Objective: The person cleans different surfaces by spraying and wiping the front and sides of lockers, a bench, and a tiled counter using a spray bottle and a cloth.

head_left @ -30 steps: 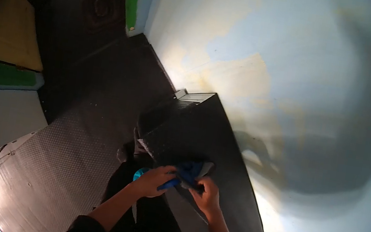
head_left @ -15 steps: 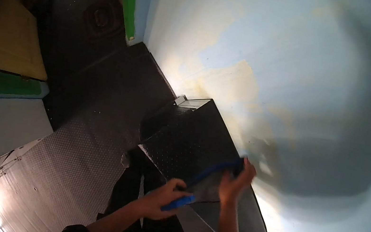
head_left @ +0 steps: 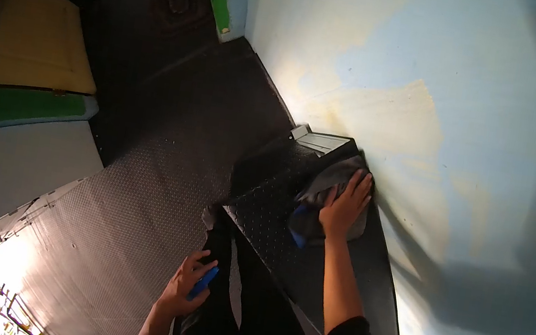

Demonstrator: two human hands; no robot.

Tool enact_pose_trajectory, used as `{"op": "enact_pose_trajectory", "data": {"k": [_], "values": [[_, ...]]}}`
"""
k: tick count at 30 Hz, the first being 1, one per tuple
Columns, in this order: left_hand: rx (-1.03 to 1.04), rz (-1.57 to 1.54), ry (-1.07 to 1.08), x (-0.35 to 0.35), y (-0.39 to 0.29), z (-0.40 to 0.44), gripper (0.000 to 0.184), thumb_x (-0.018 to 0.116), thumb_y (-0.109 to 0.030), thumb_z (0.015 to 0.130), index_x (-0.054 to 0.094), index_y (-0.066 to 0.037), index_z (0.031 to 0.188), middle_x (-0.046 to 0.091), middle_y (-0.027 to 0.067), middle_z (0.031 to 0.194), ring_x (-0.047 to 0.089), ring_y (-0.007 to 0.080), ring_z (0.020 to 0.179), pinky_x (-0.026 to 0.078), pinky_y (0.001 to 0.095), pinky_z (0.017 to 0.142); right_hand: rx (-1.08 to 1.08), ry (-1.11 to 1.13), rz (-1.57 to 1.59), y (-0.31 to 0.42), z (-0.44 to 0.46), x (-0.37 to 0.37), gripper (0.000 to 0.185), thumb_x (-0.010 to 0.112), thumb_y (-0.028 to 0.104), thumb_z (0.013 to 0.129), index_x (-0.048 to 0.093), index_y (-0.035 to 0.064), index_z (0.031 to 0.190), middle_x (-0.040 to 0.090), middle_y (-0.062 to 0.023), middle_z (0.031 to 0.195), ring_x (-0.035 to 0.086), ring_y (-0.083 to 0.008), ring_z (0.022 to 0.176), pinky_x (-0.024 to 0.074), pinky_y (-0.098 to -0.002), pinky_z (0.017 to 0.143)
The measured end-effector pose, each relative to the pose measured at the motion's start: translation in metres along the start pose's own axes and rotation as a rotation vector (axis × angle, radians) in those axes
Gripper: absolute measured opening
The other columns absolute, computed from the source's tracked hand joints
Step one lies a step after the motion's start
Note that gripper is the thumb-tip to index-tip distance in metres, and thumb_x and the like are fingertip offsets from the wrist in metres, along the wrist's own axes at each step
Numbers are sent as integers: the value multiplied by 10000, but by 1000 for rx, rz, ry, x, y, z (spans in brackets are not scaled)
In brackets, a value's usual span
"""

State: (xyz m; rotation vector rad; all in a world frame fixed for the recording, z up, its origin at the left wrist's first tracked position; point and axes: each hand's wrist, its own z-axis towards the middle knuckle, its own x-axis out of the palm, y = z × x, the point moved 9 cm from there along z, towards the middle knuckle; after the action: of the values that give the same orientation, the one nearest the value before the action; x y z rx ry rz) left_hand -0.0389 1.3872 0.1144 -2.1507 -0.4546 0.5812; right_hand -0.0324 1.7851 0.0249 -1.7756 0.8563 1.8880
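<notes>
My right hand (head_left: 345,210) lies on a grey and blue cloth (head_left: 322,182), its fingers stretched over it. The cloth rests bunched on the far part of a black-covered box or step (head_left: 271,237) beside the wall. Low in the view, over my legs, my left hand (head_left: 187,284) is closed round a small blue object (head_left: 203,282). Most of that object is hidden by the fingers, so I cannot tell what it is.
A pale blue wall (head_left: 404,42) with yellowish patches rises on the right. Dark textured flooring (head_left: 167,145) runs along the left. At the far left stand a yellow panel (head_left: 31,35) and a grey-white panel (head_left: 19,165). A bright light glares at the lower left.
My right hand has moved with the cloth away from my body onto the far part of the black surface. My left hand has drawn back to the left with the blue object.
</notes>
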Motion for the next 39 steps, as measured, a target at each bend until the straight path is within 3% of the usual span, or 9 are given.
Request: {"op": "enact_pose_trajectory", "data": {"k": [10, 13, 15, 22, 24, 28, 32, 36, 39], "values": [[12, -145, -178, 26, 11, -22, 676, 686, -54, 738, 605, -59, 1410, 482, 185, 1477, 605, 337, 1157, 512, 479, 1006, -323, 100, 7, 63, 49, -8, 901, 726, 480, 860, 336, 173, 1612, 235, -229, 1674, 254, -490, 1515, 202, -674, 1195], [36, -109, -264, 27, -2, -4, 654, 674, -15, 750, 606, -51, 1400, 499, 193, 1459, 620, 336, 1156, 517, 461, 998, -452, 30, 96, 130, -14, -9, 818, 697, 499, 885, 399, 192, 1582, 313, -197, 1649, 309, -459, 1495, 247, -704, 1155], [51, -89, -252, 30, -14, 11, 642, 668, -6, 760, 605, -48, 1398, 499, 196, 1460, 628, 342, 1141, 519, 466, 995, -553, 297, 175, 169, -83, 7, 752, 680, 503, 899, 451, 208, 1553, 361, -171, 1625, 319, -435, 1491, 269, -706, 1136], [232, -125, -344, 26, -22, 12, 619, 646, 1, 789, 572, -33, 1403, 496, 229, 1465, 619, 396, 1215, 513, 503, 1011, -432, 579, -34, 27, -113, 9, 685, 661, 448, 910, 495, 180, 1518, 398, -164, 1598, 313, -462, 1488, 191, -682, 1185], [179, -62, -299, 24, -24, 11, 620, 641, 8, 792, 556, -39, 1404, 497, 240, 1461, 608, 407, 1236, 511, 506, 1016, -354, 278, 21, -11, -51, -3, 705, 657, 435, 895, 493, 138, 1513, 385, -222, 1591, 290, -479, 1495, 181, -693, 1190], [141, -2, -236, 40, -11, 6, 647, 630, 28, 795, 504, -60, 1424, 498, 264, 1452, 593, 428, 1259, 509, 523, 1023, -115, 18, -67, 62, 27, -14, 703, 649, 415, 896, 488, 122, 1514, 377, -235, 1593, 315, -500, 1473, 239, -709, 1159], [175, -49, -242, 58, 10, 0, 677, 628, 34, 791, 482, -63, 1444, 496, 270, 1450, 592, 439, 1257, 512, 528, 1019, -438, 186, 200, 141, -76, 13, 692, 650, 438, 916, 469, 193, 1537, 414, -122, 1601, 376, -427, 1460, 307, -683, 1131], [197, -102, -248, 63, -1, 7, 683, 596, 57, 813, 460, -102, 1462, 485, 269, 1456, 602, 427, 1255, 527, 517, 1020, -618, 419, 97, 47, -163, 17, 770, 687, 497, 893, 435, 219, 1566, 389, -117, 1625, 326, -418, 1496, 283, -669, 1152], [256, -39, -268, 62, -7, 6, 692, 567, 79, 837, 438, -137, 1482, 482, 269, 1454, 605, 418, 1254, 538, 507, 1018, -364, 394, -86, -44, -101, -9, 951, 751, 564, 799, 391, 165, 1584, 331, -189, 1639, 275, -469, 1507, 209, -674, 1189]]}}
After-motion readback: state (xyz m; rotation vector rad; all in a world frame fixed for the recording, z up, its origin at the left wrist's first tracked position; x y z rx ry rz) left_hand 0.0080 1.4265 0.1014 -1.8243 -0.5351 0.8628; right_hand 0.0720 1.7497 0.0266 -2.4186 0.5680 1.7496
